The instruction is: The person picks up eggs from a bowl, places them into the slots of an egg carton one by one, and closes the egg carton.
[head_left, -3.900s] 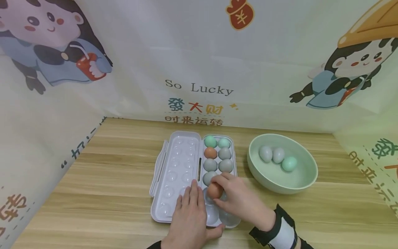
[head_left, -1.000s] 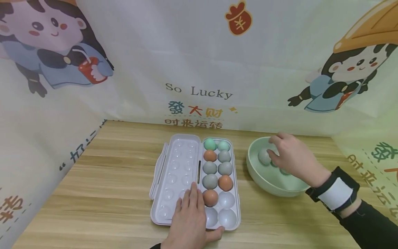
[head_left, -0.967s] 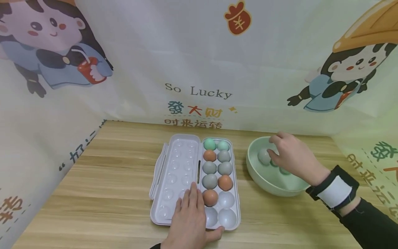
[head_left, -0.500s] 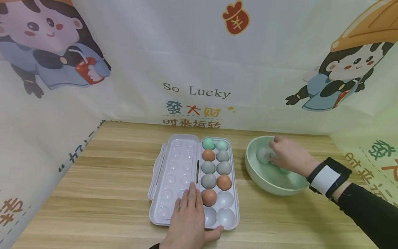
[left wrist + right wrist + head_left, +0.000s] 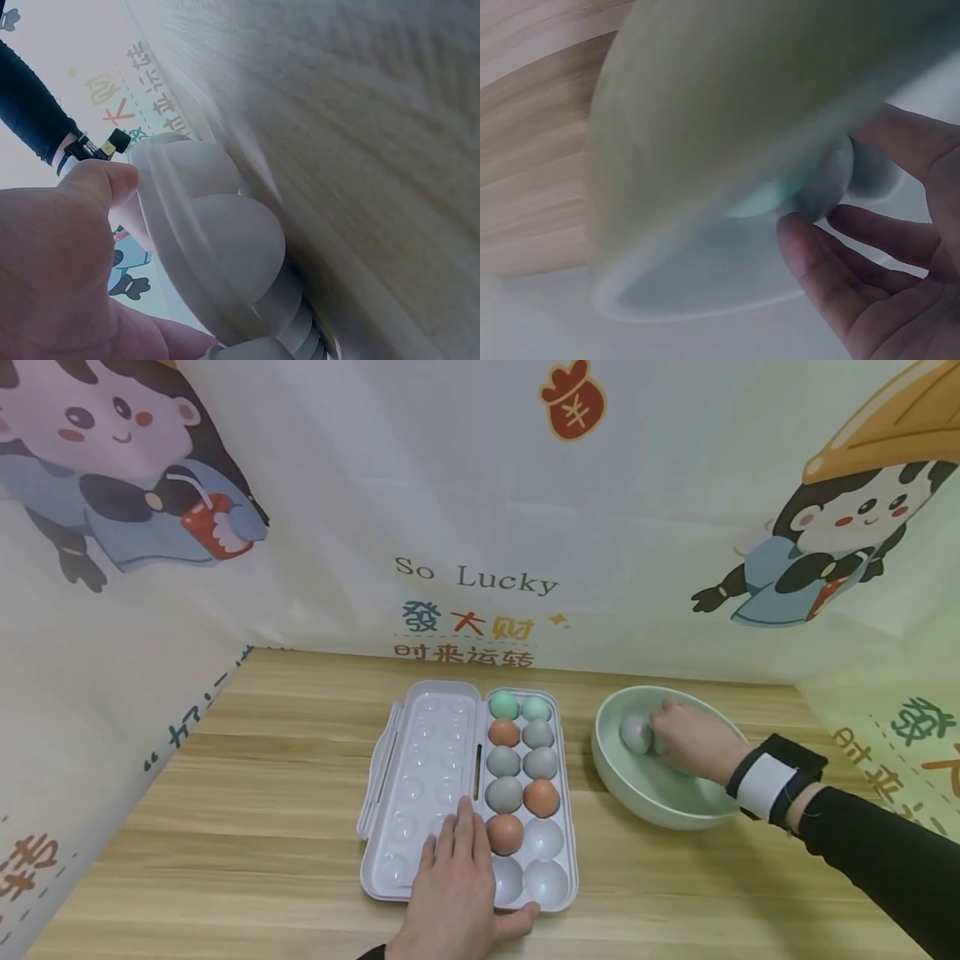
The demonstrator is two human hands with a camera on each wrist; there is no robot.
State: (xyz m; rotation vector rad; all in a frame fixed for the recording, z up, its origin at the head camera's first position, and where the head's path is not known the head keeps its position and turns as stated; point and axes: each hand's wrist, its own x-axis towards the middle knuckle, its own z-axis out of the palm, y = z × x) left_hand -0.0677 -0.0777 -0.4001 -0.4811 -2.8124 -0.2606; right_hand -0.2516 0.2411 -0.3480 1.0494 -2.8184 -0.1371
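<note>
An egg carton [image 5: 423,760] lies with its lid folded out to the left. Brown, grey and green eggs fill its far rows; a brown egg [image 5: 505,834] sits nearest me. My left hand [image 5: 453,885] rests over the carton's near end, fingers straight and thumb along the front edge. Inside the green bowl [image 5: 637,793], my right hand [image 5: 697,739] has its fingers and thumb about a grey egg [image 5: 831,176]. Another grey egg [image 5: 636,733] lies beside it to the left. A green egg [image 5: 761,199] shows in the right wrist view but is hidden from the head view.
Three cups [image 5: 546,883] at the carton's near end hold no egg. The wooden table [image 5: 262,793] extends on both sides. A printed cloth [image 5: 322,527] hangs at its back and sides.
A brown egg that the right hand held now sits in the carton, with another beside the row ahead. That hand moved right to the bowl, then lower with its fingers closing. The left hand stays put.
</note>
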